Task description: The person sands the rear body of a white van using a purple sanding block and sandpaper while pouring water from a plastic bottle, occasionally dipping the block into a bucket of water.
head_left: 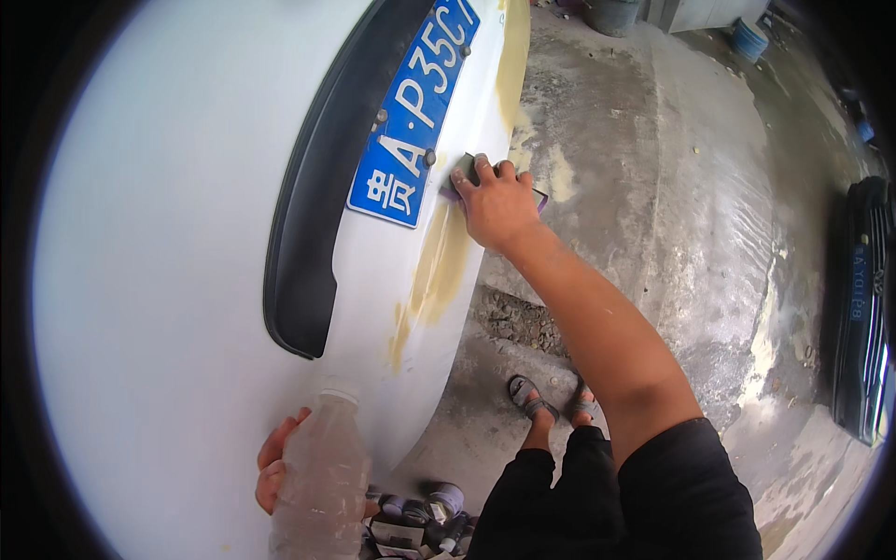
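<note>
Right hand point(497, 201): I am pressing it flat, fingers clamped over a sanding block point(464, 174), against the white bumper point(392, 280), just beside the blue plate point(413, 112) and above a tan filler patch point(439, 271). Left hand point(273, 467): I am gripping a cloudy plastic bottle point(322, 476), upright, low against the bumper. Wet concrete floor point(691, 215) is lying beyond.
</note>
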`<state>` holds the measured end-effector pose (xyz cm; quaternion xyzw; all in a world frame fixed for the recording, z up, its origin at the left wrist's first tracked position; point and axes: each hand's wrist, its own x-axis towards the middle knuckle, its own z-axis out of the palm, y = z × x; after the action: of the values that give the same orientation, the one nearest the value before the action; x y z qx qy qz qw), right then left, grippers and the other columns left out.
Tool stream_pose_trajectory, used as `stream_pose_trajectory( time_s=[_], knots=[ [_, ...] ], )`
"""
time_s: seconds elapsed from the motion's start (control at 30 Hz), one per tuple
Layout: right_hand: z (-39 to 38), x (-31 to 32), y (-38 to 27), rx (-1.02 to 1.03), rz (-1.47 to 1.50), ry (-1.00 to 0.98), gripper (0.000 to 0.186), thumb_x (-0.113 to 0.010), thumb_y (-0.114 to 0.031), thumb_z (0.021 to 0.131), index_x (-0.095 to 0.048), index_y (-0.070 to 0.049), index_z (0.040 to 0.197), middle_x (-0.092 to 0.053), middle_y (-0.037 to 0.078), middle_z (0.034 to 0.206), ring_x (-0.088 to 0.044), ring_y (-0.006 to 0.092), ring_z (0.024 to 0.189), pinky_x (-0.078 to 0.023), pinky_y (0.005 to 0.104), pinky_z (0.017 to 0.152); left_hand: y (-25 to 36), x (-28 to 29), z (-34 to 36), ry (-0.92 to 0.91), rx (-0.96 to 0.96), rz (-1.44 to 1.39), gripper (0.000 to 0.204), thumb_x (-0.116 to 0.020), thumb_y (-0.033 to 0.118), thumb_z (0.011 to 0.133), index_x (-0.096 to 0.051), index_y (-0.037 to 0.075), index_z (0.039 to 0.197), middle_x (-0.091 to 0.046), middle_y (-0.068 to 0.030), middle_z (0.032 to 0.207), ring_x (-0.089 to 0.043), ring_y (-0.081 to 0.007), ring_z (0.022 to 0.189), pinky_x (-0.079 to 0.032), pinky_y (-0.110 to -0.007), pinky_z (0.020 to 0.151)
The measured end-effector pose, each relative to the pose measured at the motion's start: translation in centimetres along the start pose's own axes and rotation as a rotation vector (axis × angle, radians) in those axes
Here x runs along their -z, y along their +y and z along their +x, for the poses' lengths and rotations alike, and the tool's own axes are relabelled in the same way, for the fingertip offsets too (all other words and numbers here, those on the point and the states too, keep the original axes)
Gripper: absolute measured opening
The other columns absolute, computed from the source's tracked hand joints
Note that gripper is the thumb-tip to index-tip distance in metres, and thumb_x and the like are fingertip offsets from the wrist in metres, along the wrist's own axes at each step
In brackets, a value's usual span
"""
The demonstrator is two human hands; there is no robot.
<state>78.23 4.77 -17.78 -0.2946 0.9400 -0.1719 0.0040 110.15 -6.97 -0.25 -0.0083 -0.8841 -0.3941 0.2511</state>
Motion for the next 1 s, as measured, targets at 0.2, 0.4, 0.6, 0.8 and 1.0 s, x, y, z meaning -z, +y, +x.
stream_pose_trajectory(
  time_s=[0.2,0.4,0.6,0.8,1.0],
  knots=[
    [-7.6,-4.1,-5.8,0.12,0.011,0.127,0.045,-0.057,-0.03,0.09,-0.057,-0.02,0.133,-0.047,0.022,0.137,-0.053,0.0397,0.114,-0.043,0.0528,0.092,-6.0,-4.6,-4.0,0.13,0.079,0.051,0.086,-0.088,0.028,0.07,-0.032,0.015,0.134,-0.04,-0.022,0.138,-0.051,-0.0422,0.123,-0.048,-0.051,0.101],
    [-0.2,-0.7,0.7,-0.147,0.01,0.133,0.04,-0.057,-0.031,0.092,-0.058,-0.019,0.13,-0.054,0.022,0.129,-0.058,0.0405,0.106,-0.046,0.0531,0.088,-8.4,-7.2,-3.7,0.116,0.023,-0.03,0.084,-0.087,0.03,0.072,-0.032,0.013,0.132,-0.04,-0.0241,0.136,-0.053,-0.0423,0.12,-0.05,-0.051,0.099],
    [-6.4,-4.4,-5.5,0.034,0.021,0.243,0.042,-0.064,-0.034,0.086,-0.062,-0.023,0.127,-0.051,0.023,0.127,-0.057,0.0384,0.102,-0.046,0.0515,0.082,-9.8,-7.7,-4.0,0.084,0.001,-0.025,0.082,-0.086,0.032,0.073,-0.031,0.011,0.131,-0.041,-0.0263,0.135,-0.054,-0.0424,0.118,-0.051,-0.051,0.096],
    [0.1,-1.9,-1.4,-0.142,0.01,0.28,0.037,-0.061,-0.031,0.089,-0.062,-0.021,0.124,-0.057,0.018,0.116,-0.057,0.036,0.094,-0.045,0.0496,0.077,-10.3,-7.4,-3.9,0.005,-0.103,0.132,0.08,-0.083,0.038,0.076,-0.031,0.007,0.13,-0.042,-0.0274,0.133,-0.056,-0.0418,0.115,-0.055,-0.048,0.092],
    [-10.9,-4.5,-8.9,0.07,0.17,0.234,0.037,-0.062,-0.027,0.086,-0.065,-0.019,0.121,-0.052,0.022,0.121,-0.053,0.0358,0.096,-0.043,0.047,0.077,-13.2,-5.9,-6.1,-0.016,-0.162,0.159,0.083,-0.084,0.035,0.075,-0.032,0.005,0.131,-0.041,-0.0287,0.135,-0.055,-0.0418,0.118,-0.054,-0.049,0.093]
  ],
)
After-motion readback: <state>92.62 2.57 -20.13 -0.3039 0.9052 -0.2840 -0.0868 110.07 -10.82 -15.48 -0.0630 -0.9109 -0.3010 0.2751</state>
